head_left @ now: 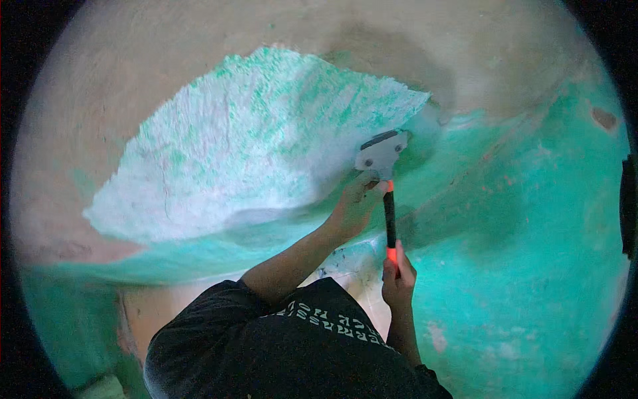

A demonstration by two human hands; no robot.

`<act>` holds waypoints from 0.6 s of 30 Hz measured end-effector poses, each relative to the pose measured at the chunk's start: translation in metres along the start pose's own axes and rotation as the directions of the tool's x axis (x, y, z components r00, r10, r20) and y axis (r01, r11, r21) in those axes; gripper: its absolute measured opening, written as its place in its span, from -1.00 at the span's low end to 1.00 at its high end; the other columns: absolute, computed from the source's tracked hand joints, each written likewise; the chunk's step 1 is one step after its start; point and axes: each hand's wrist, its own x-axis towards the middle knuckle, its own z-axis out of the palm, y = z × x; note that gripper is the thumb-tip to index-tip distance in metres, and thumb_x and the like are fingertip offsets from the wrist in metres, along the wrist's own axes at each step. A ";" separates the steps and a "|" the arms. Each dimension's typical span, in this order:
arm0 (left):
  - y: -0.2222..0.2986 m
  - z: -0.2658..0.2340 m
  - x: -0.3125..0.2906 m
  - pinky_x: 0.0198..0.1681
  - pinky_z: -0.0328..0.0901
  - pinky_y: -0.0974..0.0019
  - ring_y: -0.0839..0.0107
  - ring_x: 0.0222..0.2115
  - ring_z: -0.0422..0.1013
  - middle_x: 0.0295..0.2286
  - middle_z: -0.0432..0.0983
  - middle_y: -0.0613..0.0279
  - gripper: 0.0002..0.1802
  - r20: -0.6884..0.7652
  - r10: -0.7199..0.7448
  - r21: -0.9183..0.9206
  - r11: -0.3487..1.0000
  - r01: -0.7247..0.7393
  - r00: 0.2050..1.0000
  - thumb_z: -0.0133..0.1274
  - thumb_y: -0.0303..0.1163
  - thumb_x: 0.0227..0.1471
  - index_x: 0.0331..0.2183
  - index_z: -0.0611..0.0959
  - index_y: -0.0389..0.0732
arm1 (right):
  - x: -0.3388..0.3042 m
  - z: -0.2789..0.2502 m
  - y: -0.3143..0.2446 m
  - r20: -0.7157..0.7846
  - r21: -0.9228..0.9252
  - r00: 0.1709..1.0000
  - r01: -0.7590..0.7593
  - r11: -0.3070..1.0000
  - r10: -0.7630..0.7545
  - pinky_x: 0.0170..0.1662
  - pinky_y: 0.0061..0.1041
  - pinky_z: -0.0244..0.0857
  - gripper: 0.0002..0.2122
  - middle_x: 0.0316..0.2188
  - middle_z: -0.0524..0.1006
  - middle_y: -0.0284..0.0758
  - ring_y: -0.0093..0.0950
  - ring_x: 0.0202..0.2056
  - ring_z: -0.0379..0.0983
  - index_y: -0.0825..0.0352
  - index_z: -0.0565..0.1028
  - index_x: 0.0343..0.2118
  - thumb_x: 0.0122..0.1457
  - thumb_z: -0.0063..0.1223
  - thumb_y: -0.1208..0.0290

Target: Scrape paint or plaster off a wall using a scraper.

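I hold a long-handled scraper (390, 216) with both hands against the wall. Its wide grey metal head has two bolts and a dark strip along the top; the handle is black with orange bands. My left hand (359, 199) is closed at the neck, just below the head. Lower down, the fingers of my right hand (399, 274) wrap round the orange end of the handle. The scraper's head lies at the right lower border of a large whitish patch (232, 146) flecked with green, pointed at both ends. Whether its blade touches the surface, I cannot tell.
Around the patch, the upper wall is bare and brownish (153, 60). Green painted wall (518, 266) spreads to the right, with a small brown chipped spot (604, 119). A dark object (627, 206) shows at the right rim. Shadows fall beside the scraper.
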 end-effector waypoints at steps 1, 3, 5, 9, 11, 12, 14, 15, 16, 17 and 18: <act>-0.006 0.007 -0.006 -0.07 0.23 0.29 0.48 -0.21 0.32 -0.27 0.44 0.32 -0.71 -0.043 -0.001 0.005 1.000 0.001 0.999 -0.03 -0.20 0.27 -0.19 0.56 -0.24 | -0.001 -0.009 0.008 0.080 -0.013 0.996 -0.026 1.000 0.027 -0.36 -0.42 0.34 -0.59 -0.45 0.51 -0.13 -0.37 -0.46 0.47 0.52 0.38 0.13 0.26 0.01 0.42; -0.018 0.023 -0.016 -0.10 0.25 0.29 0.50 -0.22 0.30 -0.26 0.43 0.34 -0.70 -0.083 -0.046 -0.323 0.946 0.017 0.996 -0.05 -0.18 0.29 -0.17 0.56 -0.23 | 0.003 -0.027 0.030 0.167 -0.062 0.980 0.120 0.991 -0.108 -0.42 -0.44 0.31 -0.53 -0.47 0.48 -0.20 -0.45 -0.50 0.42 0.47 0.31 0.21 0.28 0.00 0.39; -0.040 0.027 -0.025 -0.11 0.25 0.29 0.51 -0.21 0.30 -0.25 0.43 0.35 -0.70 -0.149 -0.095 -0.226 0.972 0.060 0.984 -0.06 -0.17 0.30 -0.16 0.56 -0.21 | -0.001 -0.043 0.049 0.287 0.068 0.957 -0.058 0.996 0.037 -0.44 -0.46 0.31 -0.52 -0.46 0.48 -0.23 -0.49 -0.51 0.40 0.44 0.27 0.24 0.29 -0.01 0.37; -0.074 0.029 -0.051 -0.10 0.28 0.30 0.53 -0.16 0.32 -0.20 0.44 0.39 -0.68 -0.280 -0.197 -0.184 0.972 0.149 0.940 -0.08 -0.10 0.31 -0.12 0.57 -0.11 | 0.003 -0.055 0.086 0.581 0.297 0.783 -0.460 0.837 0.224 -0.47 -0.50 0.29 -0.47 -0.46 0.48 -0.30 -0.59 -0.51 0.38 0.36 0.20 0.31 0.32 -0.04 0.31; -0.082 0.034 -0.063 -0.07 0.28 0.29 0.53 -0.13 0.33 -0.17 0.45 0.40 -0.64 -0.329 -0.255 -0.263 0.950 0.171 0.909 -0.09 -0.05 0.30 -0.11 0.58 -0.11 | 0.008 -0.060 0.098 0.653 0.254 0.717 -0.511 0.821 0.244 -0.45 -0.49 0.31 -0.48 -0.46 0.50 -0.28 -0.58 -0.49 0.41 0.34 0.21 0.30 0.32 -0.04 0.29; -0.082 0.044 -0.067 -0.07 0.28 0.29 0.53 -0.13 0.33 -0.17 0.45 0.40 -0.64 -0.363 -0.256 -0.274 0.948 0.160 0.896 -0.09 -0.05 0.30 -0.11 0.58 -0.11 | 0.013 -0.070 0.104 0.698 0.211 0.664 -0.549 0.809 0.268 -0.44 -0.49 0.33 -0.48 -0.45 0.52 -0.25 -0.56 -0.48 0.44 0.32 0.23 0.30 0.32 -0.03 0.27; -0.079 0.043 -0.070 -0.09 0.28 0.30 0.55 -0.17 0.32 -0.22 0.44 0.42 -0.66 -0.419 -0.297 -0.276 0.942 0.191 0.858 -0.08 -0.07 0.30 -0.15 0.57 -0.12 | 0.023 -0.073 0.101 0.662 0.105 0.729 -0.323 0.941 0.177 -0.42 -0.47 0.34 -0.50 -0.43 0.54 -0.22 -0.52 -0.47 0.47 0.31 0.26 0.28 0.31 -0.02 0.28; -0.078 0.041 -0.071 -0.09 0.28 0.30 0.55 -0.17 0.32 -0.22 0.44 0.42 -0.66 -0.437 -0.298 -0.279 0.942 0.187 0.848 -0.08 -0.07 0.30 -0.15 0.57 -0.12 | 0.026 -0.072 0.098 0.611 -0.011 0.788 -0.090 0.996 0.078 -0.41 -0.45 0.36 -0.51 -0.41 0.56 -0.20 -0.48 -0.45 0.49 0.30 0.29 0.26 0.30 0.00 0.28; -0.076 0.040 -0.071 -0.14 0.27 0.33 0.57 -0.23 0.31 -0.29 0.42 0.43 -0.67 -0.486 -0.274 -0.203 0.959 0.197 0.830 -0.08 -0.08 0.30 -0.18 0.57 -0.13 | 0.030 -0.068 0.096 0.624 -0.009 0.778 -0.085 0.996 0.072 -0.41 -0.45 0.36 -0.51 -0.41 0.56 -0.20 -0.48 -0.45 0.49 0.30 0.29 0.26 0.30 0.00 0.28; -0.075 0.038 -0.070 -0.19 0.26 0.36 0.58 -0.30 0.29 -0.36 0.39 0.44 -0.67 -0.528 -0.246 -0.127 0.969 0.210 0.813 -0.08 -0.09 0.30 -0.21 0.57 -0.14 | 0.037 -0.063 0.093 0.612 -0.047 0.790 -0.006 0.999 0.034 -0.38 -0.43 0.38 -0.53 -0.38 0.58 -0.17 -0.42 -0.44 0.52 0.29 0.33 0.24 0.29 0.01 0.29; -0.075 0.041 -0.073 -0.19 0.26 0.36 0.58 -0.30 0.29 -0.36 0.39 0.44 -0.67 -0.538 -0.246 -0.132 0.969 0.207 0.806 -0.08 -0.09 0.30 -0.21 0.57 -0.14 | 0.038 -0.064 0.091 0.601 -0.089 0.800 0.073 0.993 -0.006 -0.35 -0.40 0.40 -0.54 -0.35 0.59 -0.14 -0.37 -0.42 0.54 0.27 0.36 0.22 0.28 0.03 0.30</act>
